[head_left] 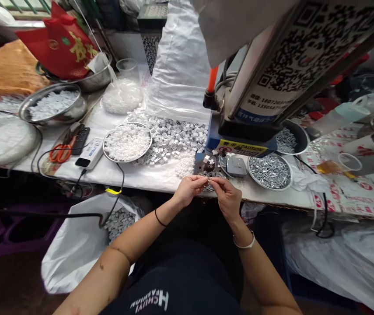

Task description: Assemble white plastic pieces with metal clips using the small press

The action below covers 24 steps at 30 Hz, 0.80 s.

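QR-coded machine looms at upper right above the counter; at center frame, a person's left hand and right hand meet, each grip narrow in a fingertip pinch on a small piece, too hidden to identify; metal pins fill a round dish right of the hands; square pieces lie heaped left of the machine, beside a bowl of white bits at center left.

The machine's label says CAUTION; the shirt, FASHION.
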{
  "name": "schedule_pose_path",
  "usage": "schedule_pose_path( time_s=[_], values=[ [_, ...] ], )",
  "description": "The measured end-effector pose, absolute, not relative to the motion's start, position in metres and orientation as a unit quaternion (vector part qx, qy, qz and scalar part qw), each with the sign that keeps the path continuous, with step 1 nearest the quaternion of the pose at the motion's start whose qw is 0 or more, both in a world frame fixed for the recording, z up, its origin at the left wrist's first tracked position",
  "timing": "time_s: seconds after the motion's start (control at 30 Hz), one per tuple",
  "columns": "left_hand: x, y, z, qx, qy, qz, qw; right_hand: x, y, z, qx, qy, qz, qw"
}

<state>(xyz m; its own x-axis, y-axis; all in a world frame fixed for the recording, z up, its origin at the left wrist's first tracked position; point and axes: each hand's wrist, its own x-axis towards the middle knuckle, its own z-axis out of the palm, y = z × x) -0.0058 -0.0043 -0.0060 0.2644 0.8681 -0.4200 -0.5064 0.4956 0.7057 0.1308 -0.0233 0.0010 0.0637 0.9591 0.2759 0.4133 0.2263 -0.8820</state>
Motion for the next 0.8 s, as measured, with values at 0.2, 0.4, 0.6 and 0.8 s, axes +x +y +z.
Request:
schedule_pose_path(
  time_s=[0.2,0.4,0.6,0.8],
  values=[
    [-0.002,-0.011,-0.004,0.162,0.369,0.437,0.804,0.133,-0.019,0.004,-0.512,-0.709,0.201,0.442],
    [-0.034,0.008,-0.015,0.424,0.463,0.431,0.649,0.135,-0.017,0.001,-0.529,-0.710,0.188,0.426],
    [-0.108,0.048,-0.051,0.634,0.718,0.279,0.065,0.135,-0.026,-0.001,-0.581,-0.552,0.389,0.453],
    [-0.121,0.056,-0.058,0.686,0.703,0.184,0.034,0.135,-0.031,-0.003,-0.574,-0.488,0.436,0.492]
  ],
)
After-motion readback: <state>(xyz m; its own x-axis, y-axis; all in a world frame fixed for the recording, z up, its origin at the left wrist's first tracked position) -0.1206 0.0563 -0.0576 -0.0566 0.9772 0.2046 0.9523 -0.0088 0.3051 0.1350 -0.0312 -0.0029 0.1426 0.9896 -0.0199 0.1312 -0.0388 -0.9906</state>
